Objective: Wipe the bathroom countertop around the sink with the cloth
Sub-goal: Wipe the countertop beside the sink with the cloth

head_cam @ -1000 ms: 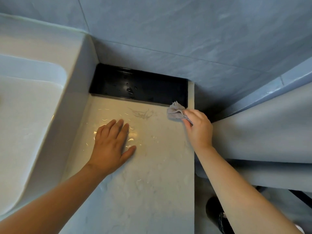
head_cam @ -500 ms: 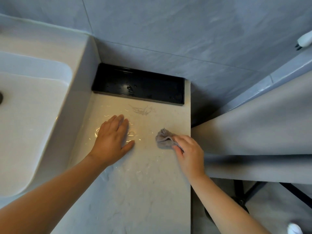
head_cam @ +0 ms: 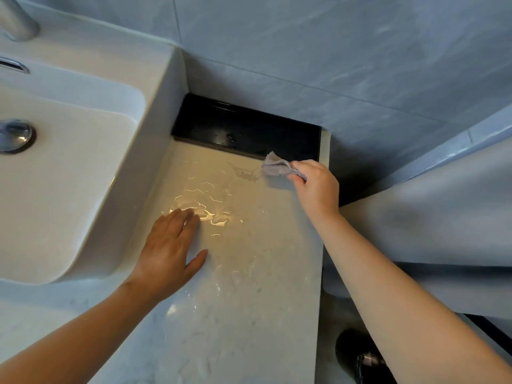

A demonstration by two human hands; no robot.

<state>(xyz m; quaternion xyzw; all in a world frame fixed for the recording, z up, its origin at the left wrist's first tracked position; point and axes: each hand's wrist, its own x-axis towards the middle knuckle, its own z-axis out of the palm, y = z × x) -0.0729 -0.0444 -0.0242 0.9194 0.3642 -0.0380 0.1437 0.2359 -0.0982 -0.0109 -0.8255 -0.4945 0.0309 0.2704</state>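
View from above of a pale marble countertop [head_cam: 249,314] to the right of a white sink [head_cam: 69,162]; a shallow black tray [head_cam: 243,131] sits at the back against grey wall tiles.

The right hand [head_cam: 315,184] grasps a small grey cloth [head_cam: 277,167], fingers curled round it; the cloth is bunched and sits at the far right of the countertop, just in front of the tray's front edge, one corner sticking up. Just left of the cloth is a faint grey smear [head_cam: 245,173]. The left hand [head_cam: 169,250] lies flat and released on the countertop near the sink wall, fingers straight, holding nothing; thin streaks of water [head_cam: 205,209] glint just beyond its fingertips.

Likely risks, judged from this layout: the cloth is wadded small, so each pass would cover little and may spread the water rather than lift it; a stroke toward the back could push water into the tray or snag the loose corner on its rim; a stroke to the right could send water over the open edge to the floor; the left hand bears on a wet, glossy surface and could slide; the patch beneath it may go unwiped unless it is lifted.
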